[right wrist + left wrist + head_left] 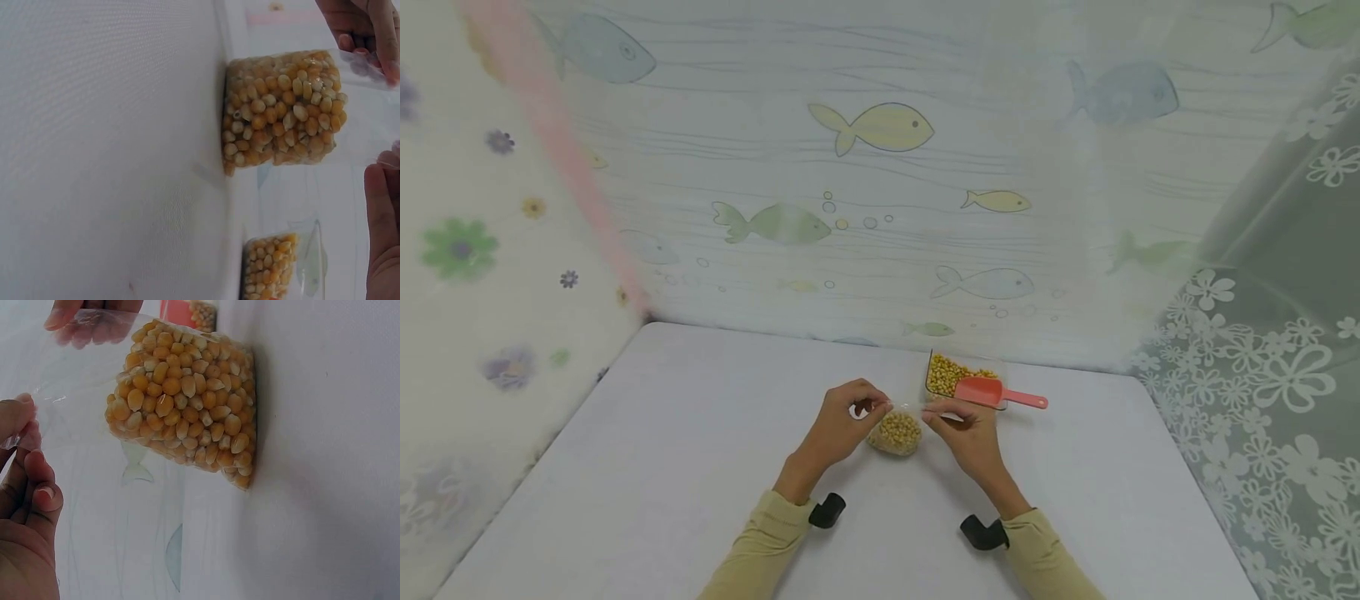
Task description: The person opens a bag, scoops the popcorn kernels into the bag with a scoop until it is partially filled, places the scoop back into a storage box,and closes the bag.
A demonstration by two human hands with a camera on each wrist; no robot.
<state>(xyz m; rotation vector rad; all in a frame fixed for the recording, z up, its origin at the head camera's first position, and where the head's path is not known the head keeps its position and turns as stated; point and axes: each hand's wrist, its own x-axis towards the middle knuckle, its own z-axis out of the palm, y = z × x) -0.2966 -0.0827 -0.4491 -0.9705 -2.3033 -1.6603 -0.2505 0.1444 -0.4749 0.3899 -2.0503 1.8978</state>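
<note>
Head view shows two hands at a small clear bag [896,432] of yellow corn kernels. The bag stands on the white tabletop [662,450], with its flat bottom touching the cloth. The left hand [842,425] is on the bag's left side, and its fingers [28,434] pinch the bag's top edge. The right hand [967,433] is on the bag's right side, and its fingers [75,319] pinch the other end of the same top edge. The plastic is pulled tight between the two hands, above the corn.

Behind the bag, to its right, sits a clear tub [958,375] with more corn in it. A pink scoop [996,393] lies across the tub, and its handle points away from the bag. The scoop looks like it rests on the tub's rim, but it is too small to be sure.

Both arms wear tan sleeves [760,546], nearer to the person than the bag. A wall with fish pictures [880,127] stands far behind the bag.
</note>
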